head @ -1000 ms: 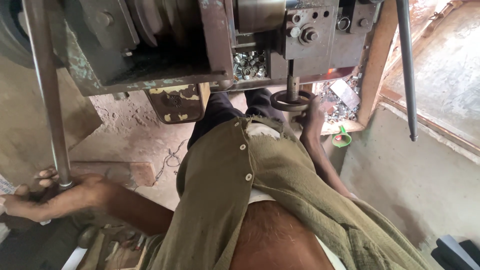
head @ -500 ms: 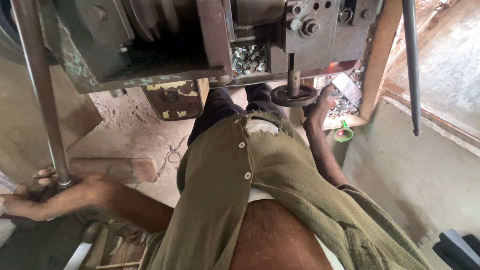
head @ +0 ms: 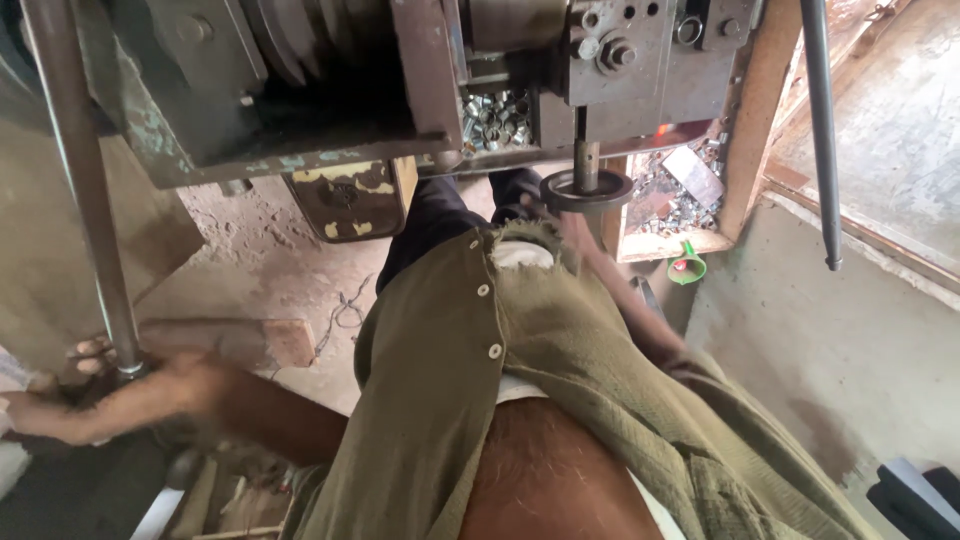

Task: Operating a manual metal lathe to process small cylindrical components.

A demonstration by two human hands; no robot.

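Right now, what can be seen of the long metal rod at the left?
The long metal rod is a plain grey bar, dull and worn, looking like steel. It runs from the top left corner downward with a slight tilt, in front of the machine body. Its lower end sits in the grip of the left hand, fingers wrapped around it.

A small metalworking workshop is shown: a heavy steel machine (head: 330,90), a tray of metal scrap (head: 670,195), and rough, dusty concrete floor (head: 260,270) are seen.
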